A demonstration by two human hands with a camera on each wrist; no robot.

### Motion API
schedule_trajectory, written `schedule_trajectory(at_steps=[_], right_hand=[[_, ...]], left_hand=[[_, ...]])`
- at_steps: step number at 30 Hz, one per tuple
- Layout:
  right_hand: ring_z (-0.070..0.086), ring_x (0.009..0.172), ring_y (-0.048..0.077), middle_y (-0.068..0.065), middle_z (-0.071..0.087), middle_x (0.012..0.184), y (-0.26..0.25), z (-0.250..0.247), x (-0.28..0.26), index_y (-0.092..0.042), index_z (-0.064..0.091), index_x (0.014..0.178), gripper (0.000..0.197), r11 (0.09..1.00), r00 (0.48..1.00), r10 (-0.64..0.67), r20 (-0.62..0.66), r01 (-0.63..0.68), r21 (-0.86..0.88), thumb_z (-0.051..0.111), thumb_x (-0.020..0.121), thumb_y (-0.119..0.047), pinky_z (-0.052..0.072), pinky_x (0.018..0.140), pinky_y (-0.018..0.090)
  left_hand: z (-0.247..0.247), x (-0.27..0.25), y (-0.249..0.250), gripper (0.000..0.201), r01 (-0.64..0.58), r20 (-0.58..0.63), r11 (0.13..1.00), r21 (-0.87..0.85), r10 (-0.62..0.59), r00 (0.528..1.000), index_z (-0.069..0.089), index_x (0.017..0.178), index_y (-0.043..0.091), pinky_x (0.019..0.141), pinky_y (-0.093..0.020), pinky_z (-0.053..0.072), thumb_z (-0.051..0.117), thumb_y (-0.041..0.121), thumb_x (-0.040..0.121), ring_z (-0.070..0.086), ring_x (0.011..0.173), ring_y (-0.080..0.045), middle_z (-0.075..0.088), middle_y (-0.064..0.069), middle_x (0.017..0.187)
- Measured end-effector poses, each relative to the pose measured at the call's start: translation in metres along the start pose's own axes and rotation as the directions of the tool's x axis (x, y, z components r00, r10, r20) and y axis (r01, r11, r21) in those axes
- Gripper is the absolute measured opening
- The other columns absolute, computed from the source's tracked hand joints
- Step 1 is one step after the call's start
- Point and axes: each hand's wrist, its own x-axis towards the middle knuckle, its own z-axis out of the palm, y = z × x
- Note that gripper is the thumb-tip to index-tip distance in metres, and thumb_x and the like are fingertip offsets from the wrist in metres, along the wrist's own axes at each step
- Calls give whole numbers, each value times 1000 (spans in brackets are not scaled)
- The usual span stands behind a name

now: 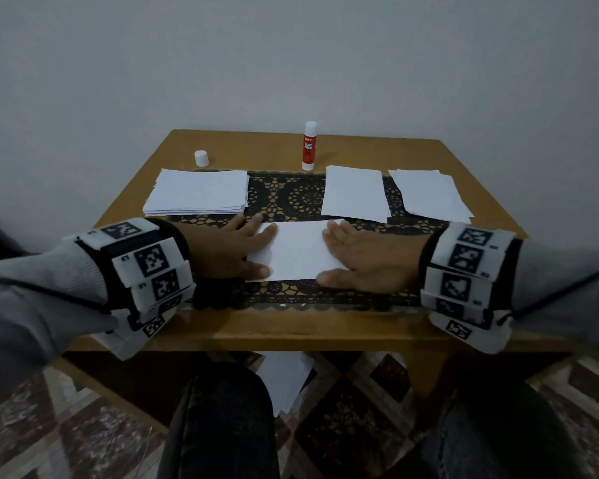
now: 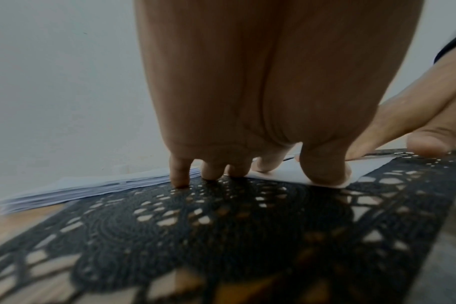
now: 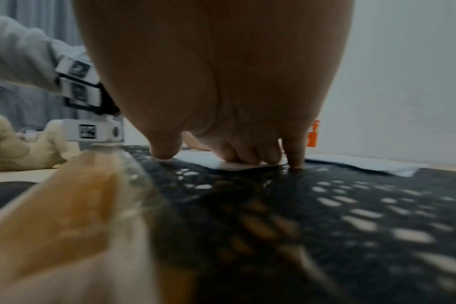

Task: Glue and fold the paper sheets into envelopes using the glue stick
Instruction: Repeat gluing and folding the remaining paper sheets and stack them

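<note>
Head view: left hand and right hand, fingers spread flat, press the folded sheet on the table, well in front of the uncapped glue stick. Left wrist: fingertips pin the sheet's corner. Right wrist: same pressing. Looks like creasing; next probably needs gluing the flaps.

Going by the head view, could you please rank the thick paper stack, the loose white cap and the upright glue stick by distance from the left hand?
1. Thick stack of white paper sheets, just beyond the left hand.
2. Loose white plastic cap, behind the stack.
3. Upright red-and-white glue stick, at the far edge, off to the right.
</note>
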Motion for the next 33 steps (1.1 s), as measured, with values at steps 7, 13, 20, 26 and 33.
schedule_trajectory(at_steps=[7, 13, 20, 26, 33], right_hand=[[-16, 148, 19, 6, -22, 159, -8, -3, 0, -9, -16, 152, 88, 997, 997, -77, 30, 78, -29, 19, 94, -66, 2, 122, 38], [-16, 148, 19, 6, -23, 159, -11, 4, 1, -10, -16, 152, 90, 993, 995, -102, -4, 102, -67, 20, 93, -68, 2, 122, 38], [-14, 148, 21, 8, -21, 159, -1, -3, 4, -8, -15, 152, 89, 1000, 1000, -16, -10, 16, -18, 19, 94, -67, 4, 122, 38], [-11, 149, 20, 5, -18, 161, 12, -5, 5, -10, -13, 152, 72, 1000, 1000, 3, -10, -3, 18, 22, 103, -49, 5, 122, 38], [-10, 149, 20, 7, -18, 161, 17, -4, 10, -9, -12, 153, 73, 1000, 999, 23, -31, -23, 7, 23, 102, -49, 6, 120, 37]], left_hand=[[0, 2, -1, 80, 1, 10, 1000, -15, -1, 1000, -20, 148, 31, 118, -50, 4, 31, 59, 94, -23, 143, -23, -28, 1, 155], [0, 2, -1, 80, 4, 10, 1000, 6, -4, 1000, -21, 148, 30, 118, -51, 4, 31, 59, 94, -23, 143, -23, -28, 1, 155], [1, 2, 0, 79, -7, 7, 1000, 11, 7, 1000, -21, 148, 30, 117, -49, 5, 30, 58, 94, -22, 144, -23, -28, 0, 155], [-6, -1, 7, 79, 32, 17, 996, 82, -34, 999, -20, 149, 24, 117, -48, 5, 29, 55, 97, -18, 145, -25, -26, -4, 156], [-8, 1, 65, 74, -145, 43, 984, 101, 142, 989, -16, 150, 13, 118, -44, 1, 23, 51, 100, -16, 145, -20, -23, -6, 156]])
